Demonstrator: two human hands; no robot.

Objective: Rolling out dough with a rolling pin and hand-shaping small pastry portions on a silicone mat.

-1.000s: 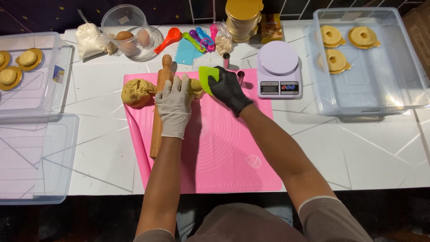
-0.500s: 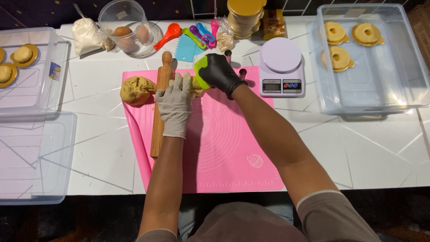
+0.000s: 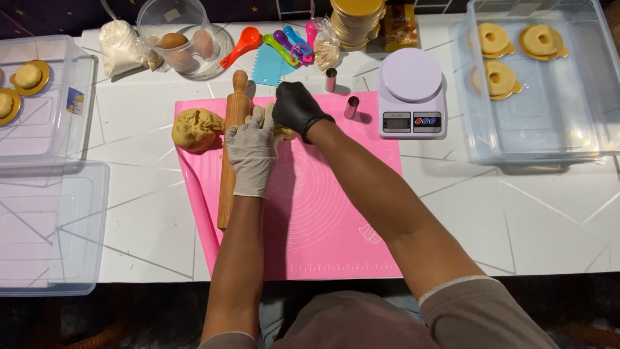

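A lump of yellow-brown dough (image 3: 196, 128) sits at the upper left corner of the pink silicone baking mat (image 3: 323, 213), touching the long wooden rolling pin (image 3: 230, 152). Just right of the pin, the left hand in a pale latex glove (image 3: 252, 150) presses down, fingers together, on a smaller piece of dough (image 3: 284, 133). The right hand in a black glove (image 3: 297, 108) curls closed over that same piece. Right of the mat stands a lilac digital kitchen scale (image 3: 411, 90).

Left hand (image 3: 250, 150) in a white glove and right hand (image 3: 297, 108) in a black glove are pressing a small dough piece (image 3: 283, 132) on the pink mat (image 3: 323, 213). Rolling pin (image 3: 230, 155) is lying at the left hand's 9 o'clock, dough lump (image 3: 196, 128) beyond it. Scale (image 3: 411, 94) is sitting on the desk (image 3: 491, 213) at 3 o'clock.
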